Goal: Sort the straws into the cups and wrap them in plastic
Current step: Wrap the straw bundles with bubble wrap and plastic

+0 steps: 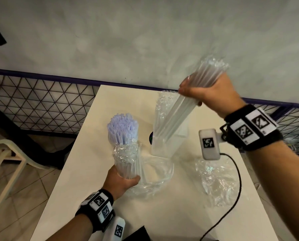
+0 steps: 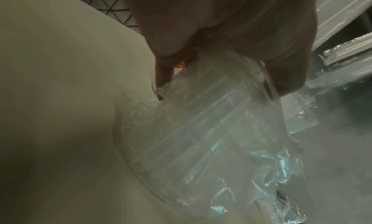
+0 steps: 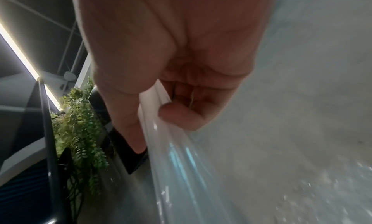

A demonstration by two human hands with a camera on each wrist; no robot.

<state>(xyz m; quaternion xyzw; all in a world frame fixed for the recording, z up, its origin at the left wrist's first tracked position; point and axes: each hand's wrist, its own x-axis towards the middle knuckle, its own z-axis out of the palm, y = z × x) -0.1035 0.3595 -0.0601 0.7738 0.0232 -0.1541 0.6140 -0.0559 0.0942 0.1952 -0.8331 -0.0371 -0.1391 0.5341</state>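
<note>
My left hand (image 1: 122,182) grips the lower end of a bundle of pale blue-white straws (image 1: 123,129), whose lower half sits in crinkled clear plastic (image 1: 126,155); the wrist view shows my left fingers (image 2: 286,74) curled round that plastic sleeve (image 2: 201,132). My right hand (image 1: 206,93) grips a tilted bundle of clear straws (image 1: 180,112) near its upper end, held above the table. The bundle's lower end reaches down into a clear square cup (image 1: 167,145) standing mid-table. In the right wrist view my thumb and fingers (image 3: 181,116) close on the clear straws (image 3: 177,163).
The cream table (image 1: 162,214) also carries a loose crumpled plastic sheet (image 1: 218,180) on the right and more film (image 1: 155,176) by my left hand. A black cable (image 1: 235,197) runs across the right side. A wire-mesh rail (image 1: 41,105) and grey wall lie behind; a chair (image 1: 4,164) stands left.
</note>
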